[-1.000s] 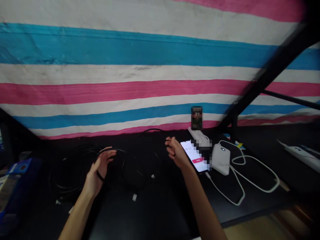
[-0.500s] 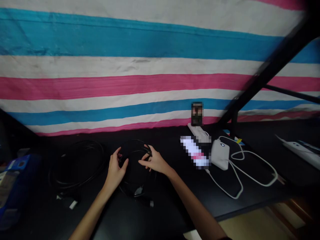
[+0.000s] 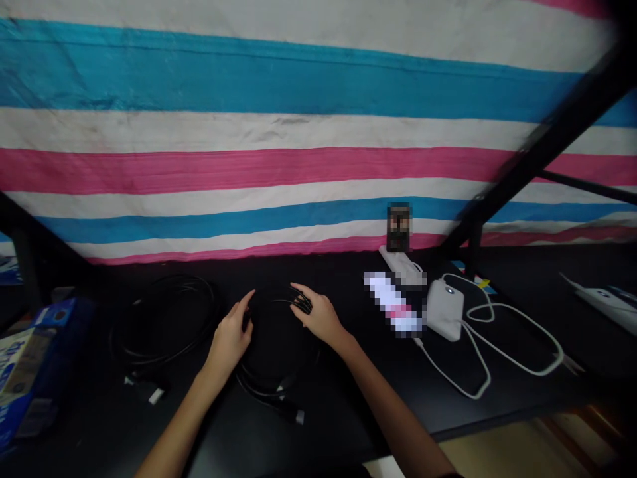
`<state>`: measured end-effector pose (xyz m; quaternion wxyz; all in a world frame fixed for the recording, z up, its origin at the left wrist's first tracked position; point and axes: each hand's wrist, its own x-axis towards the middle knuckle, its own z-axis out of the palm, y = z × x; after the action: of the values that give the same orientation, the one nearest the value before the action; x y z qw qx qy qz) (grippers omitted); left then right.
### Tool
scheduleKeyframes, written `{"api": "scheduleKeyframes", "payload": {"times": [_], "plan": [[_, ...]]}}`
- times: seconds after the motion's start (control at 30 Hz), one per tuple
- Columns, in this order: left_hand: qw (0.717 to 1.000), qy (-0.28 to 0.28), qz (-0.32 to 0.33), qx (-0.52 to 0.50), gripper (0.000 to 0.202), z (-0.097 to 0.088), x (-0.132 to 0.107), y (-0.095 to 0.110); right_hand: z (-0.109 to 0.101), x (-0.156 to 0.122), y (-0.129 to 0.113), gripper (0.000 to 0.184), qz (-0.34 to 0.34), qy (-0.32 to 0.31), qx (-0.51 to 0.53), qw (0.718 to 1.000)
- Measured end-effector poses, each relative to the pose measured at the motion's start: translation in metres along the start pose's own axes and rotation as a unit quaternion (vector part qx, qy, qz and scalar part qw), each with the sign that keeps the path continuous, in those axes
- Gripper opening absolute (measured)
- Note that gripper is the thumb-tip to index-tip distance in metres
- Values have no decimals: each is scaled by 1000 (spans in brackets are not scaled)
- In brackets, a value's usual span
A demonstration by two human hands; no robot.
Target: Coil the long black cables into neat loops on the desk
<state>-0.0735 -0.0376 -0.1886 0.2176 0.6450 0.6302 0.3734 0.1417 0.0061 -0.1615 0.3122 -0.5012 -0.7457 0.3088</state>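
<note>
Phone (image 3: pixel 394 304) screen pixelated; blue box (image 3: pixel 30 365) cut by left edge; black cable coil (image 3: pixel 271 345) dim.

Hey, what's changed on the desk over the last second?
Both hands came together onto the middle cable coil: the left hand moved right, the right hand swung left from beside the phone. They now rest on its sides. The left coil, charger and white cable stayed put.

The place reads as a makeshift electronics workshop or stall. A pink, blue and white striped tarpaulin (image 3: pixel 298 166) serves as the wall at 12 o'clock, with a black metal frame (image 3: pixel 547 133) at 2 o'clock. The black bench (image 3: pixel 348 411) carries coiled black cables (image 3: pixel 271 372) at 6 o'clock. A white power strip (image 3: pixel 398 262) and a charger (image 3: pixel 445 309) sit at 3 o'clock.
</note>
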Motion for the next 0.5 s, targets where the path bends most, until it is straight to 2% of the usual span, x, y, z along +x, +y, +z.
{"api": "scheduleKeyframes", "payload": {"times": [0.1,0.2,0.3,0.4,0.5], "plan": [[1000,-7,5,-28,46,-1,1,4,1,-1,-1,54,-20,-4,-60,998],[997,-5,0,-75,37,-2,1,12,-1,-2,-5,38,-22,-8,-109,994],[989,3,-39,-143,37,-2,-2,25,-3,-2,-9,23,11,-14,-125,992],[968,26,-99,-230,43,-3,-4,36,-2,-2,-11,16,75,-43,-3,996],[935,74,-148,-313,48,-4,-4,39,0,0,-13,25,129,-66,209,967]]}}
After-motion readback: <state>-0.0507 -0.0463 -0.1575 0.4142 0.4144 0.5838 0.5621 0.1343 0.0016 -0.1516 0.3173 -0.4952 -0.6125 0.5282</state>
